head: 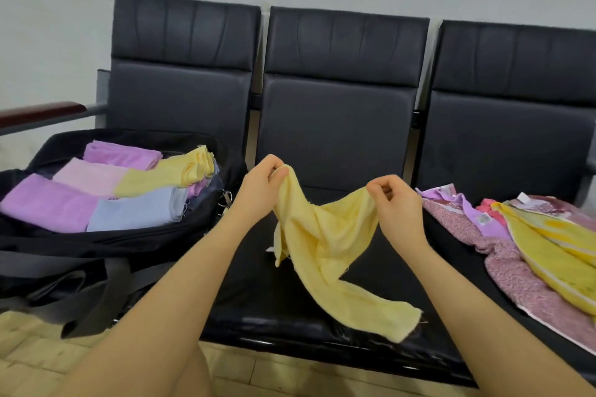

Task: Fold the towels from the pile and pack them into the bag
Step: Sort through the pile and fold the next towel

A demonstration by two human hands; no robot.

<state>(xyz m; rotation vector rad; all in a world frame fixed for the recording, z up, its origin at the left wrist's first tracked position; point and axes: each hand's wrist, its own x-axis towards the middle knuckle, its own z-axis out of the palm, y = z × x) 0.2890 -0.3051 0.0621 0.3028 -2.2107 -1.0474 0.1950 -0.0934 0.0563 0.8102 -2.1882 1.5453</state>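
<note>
The open black fabric bag (135,238) sits left; the crumpled pile of patterned towels (522,251) lies right, the black padded bench seat (322,309) between them.

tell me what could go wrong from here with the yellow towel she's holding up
1. The yellow towel hangs twisted between the left hand and right hand; folding it now may come out lopsided.
2. Its lower end trails at the seat edge and might slip toward the floor.
3. The bag looks nearly full.
</note>
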